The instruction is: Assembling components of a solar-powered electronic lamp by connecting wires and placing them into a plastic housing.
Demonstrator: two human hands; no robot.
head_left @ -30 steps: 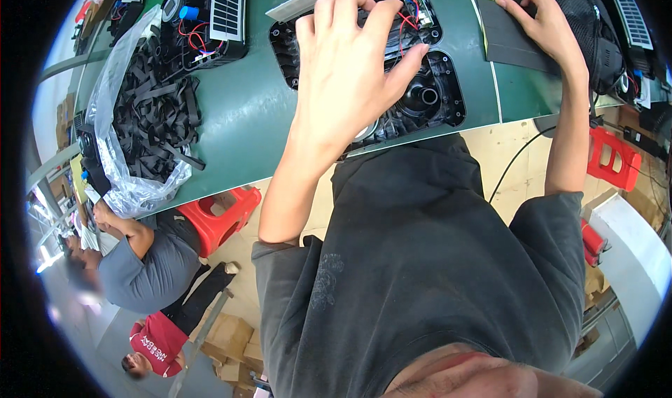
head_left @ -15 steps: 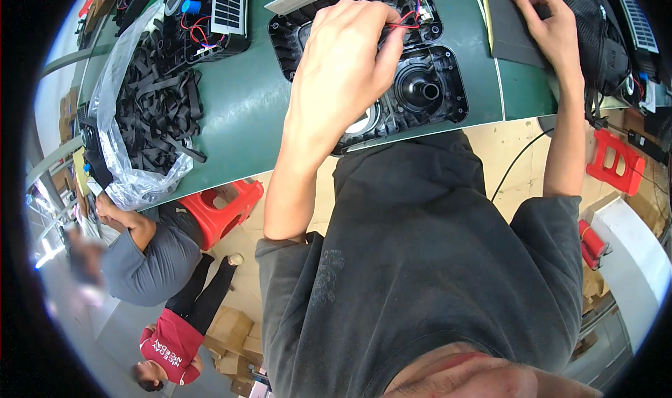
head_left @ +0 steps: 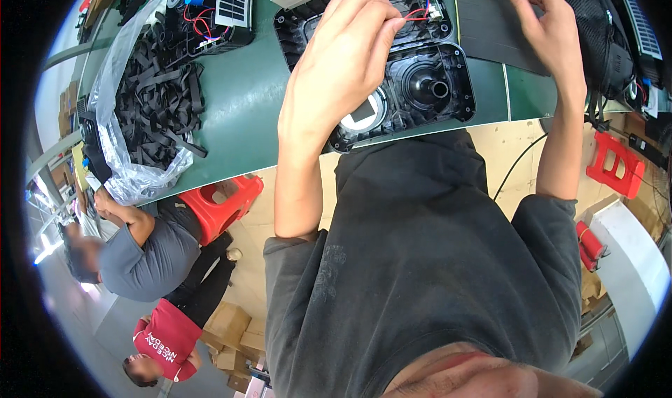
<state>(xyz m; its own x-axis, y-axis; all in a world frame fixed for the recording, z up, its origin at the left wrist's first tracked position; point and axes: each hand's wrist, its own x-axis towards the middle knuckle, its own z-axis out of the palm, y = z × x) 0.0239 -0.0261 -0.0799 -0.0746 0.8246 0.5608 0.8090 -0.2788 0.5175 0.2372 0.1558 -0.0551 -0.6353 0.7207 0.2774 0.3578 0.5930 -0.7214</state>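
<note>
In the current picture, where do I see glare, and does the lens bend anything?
Head view: soft sheen on the green table, bright highlights on the clear plastic bag, and a bright lamp near the left rim; same head view: the table's front edge curves.

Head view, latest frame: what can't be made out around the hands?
All in the head view:
- Left hand: its back hides some fingertips, so any grip on the red wire is unclear.
- Right hand: fingers cropped by the top edge.
- White disc: partly behind the left hand.
</note>
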